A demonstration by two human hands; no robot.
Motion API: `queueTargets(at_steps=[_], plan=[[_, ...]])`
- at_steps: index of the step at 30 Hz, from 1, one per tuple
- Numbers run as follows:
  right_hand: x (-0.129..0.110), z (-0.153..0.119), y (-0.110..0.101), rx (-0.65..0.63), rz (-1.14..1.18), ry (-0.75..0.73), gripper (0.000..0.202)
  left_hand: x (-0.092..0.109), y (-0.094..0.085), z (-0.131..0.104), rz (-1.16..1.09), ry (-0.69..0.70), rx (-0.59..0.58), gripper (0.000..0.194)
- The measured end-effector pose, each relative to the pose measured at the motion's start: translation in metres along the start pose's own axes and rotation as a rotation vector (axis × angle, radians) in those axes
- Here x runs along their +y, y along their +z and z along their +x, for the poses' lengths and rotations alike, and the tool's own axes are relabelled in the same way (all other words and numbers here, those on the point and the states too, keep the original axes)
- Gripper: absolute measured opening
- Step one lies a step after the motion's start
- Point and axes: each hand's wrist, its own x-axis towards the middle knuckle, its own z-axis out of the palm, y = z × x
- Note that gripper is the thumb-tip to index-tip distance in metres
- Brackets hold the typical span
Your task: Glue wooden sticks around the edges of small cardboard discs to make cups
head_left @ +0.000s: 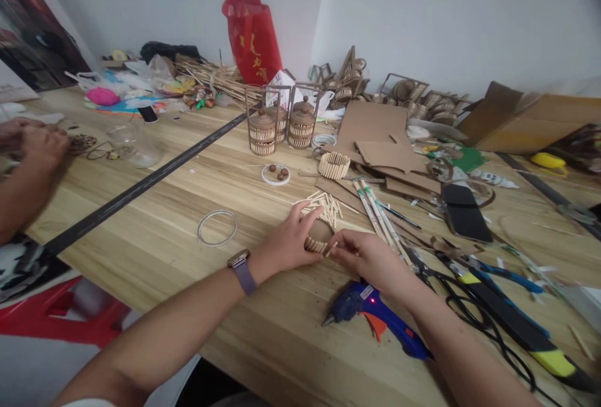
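Observation:
My left hand (285,241), with a watch on the wrist, is closed around the side of a small round basket (316,246) with a brown base and a wall of short wooden sticks. At the basket's near right rim, my right hand (369,258) pinches a short wooden stick (331,249) against the wall. Loose short sticks (334,205) lie heaped just behind the basket. A blue hot glue gun (347,305) with a lit red light rests beneath my right forearm, its nozzle pointing left. Farther back stands another stick ring (334,166).
White hoops (217,211) lie left of my hands, one around brown beads (280,176). Lidded baskets (301,124) stand behind. At right are cardboard (375,125), a phone (466,211), pliers (509,277) and a cable. A co-worker's hands (44,144) are at far left.

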Motion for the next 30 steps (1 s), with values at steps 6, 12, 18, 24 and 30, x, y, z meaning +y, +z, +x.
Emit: queueTargets(at_steps=[6, 12, 18, 24, 30], plan=[[-0.0026, 0.0005, 0.0043, 0.015, -0.071, -0.039, 0.018, 0.0, -0.0006, -0.001, -0.002, 0.011, -0.001, 0.09], [0.0023, 0.0012, 0.008, 0.021, -0.091, -0.081, 0.017, -0.0005, -0.0001, -0.0011, -0.015, 0.009, 0.007, 0.09], [0.0034, 0.0012, 0.0088, 0.052, -0.18, -0.149, 0.018, 0.0006, -0.0012, -0.0003, 0.002, 0.013, 0.002, 0.089], [0.004, 0.0013, 0.0093, 0.022, -0.265, -0.156, 0.022, -0.0003, -0.0003, -0.0006, 0.038, 0.011, -0.002, 0.087], [0.0036, 0.001, 0.0097, 0.009, -0.294, -0.16, 0.023, 0.0003, -0.0004, -0.0003, 0.031, -0.009, -0.005, 0.089]])
